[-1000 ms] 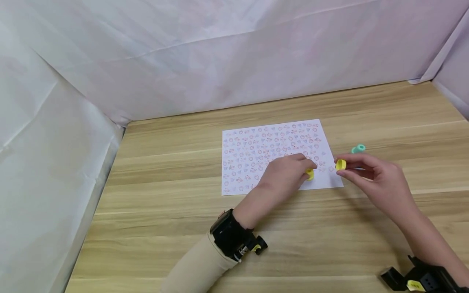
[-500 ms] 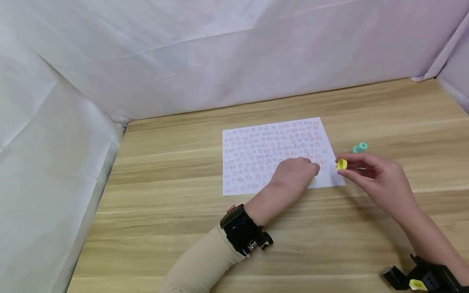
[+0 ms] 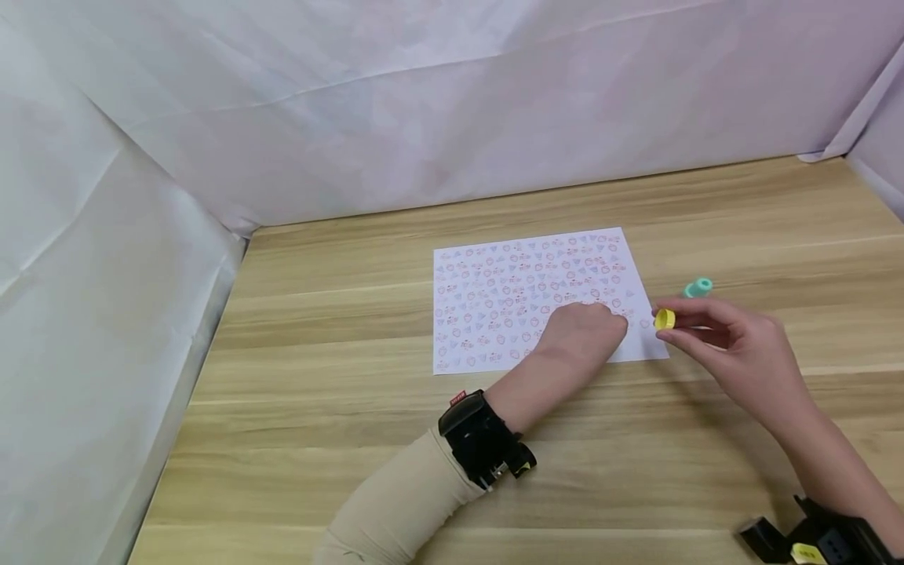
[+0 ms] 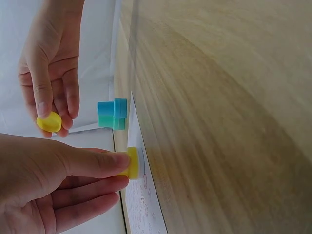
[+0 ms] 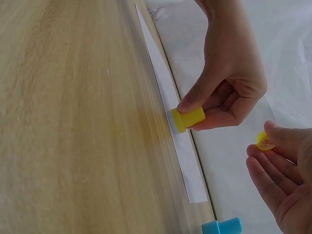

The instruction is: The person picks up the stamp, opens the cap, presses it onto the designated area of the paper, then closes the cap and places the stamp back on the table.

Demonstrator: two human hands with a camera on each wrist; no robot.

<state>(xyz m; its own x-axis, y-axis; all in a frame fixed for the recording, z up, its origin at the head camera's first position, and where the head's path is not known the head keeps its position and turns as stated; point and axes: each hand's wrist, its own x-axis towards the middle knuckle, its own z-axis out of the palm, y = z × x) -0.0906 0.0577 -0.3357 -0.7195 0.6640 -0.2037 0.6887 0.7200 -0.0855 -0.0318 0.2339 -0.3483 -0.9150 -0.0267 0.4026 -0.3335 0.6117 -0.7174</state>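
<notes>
Under the left hand (image 3: 586, 333), head-hidden, wrist-visible: pinched yellow stamp (image 4: 131, 163); right hand (image 3: 734, 345) pinching cap (image 3: 664, 318).

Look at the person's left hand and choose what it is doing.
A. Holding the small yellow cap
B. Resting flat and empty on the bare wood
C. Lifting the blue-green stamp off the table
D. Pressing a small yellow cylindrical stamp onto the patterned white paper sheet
D: the left hand grips the small yellow cylindrical stamp, its face against the patterned white paper sheet.

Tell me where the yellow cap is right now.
In the head view the yellow cap is pinched in the right hand, off the right edge of the patterned sheet, near the teal stamp.
</notes>
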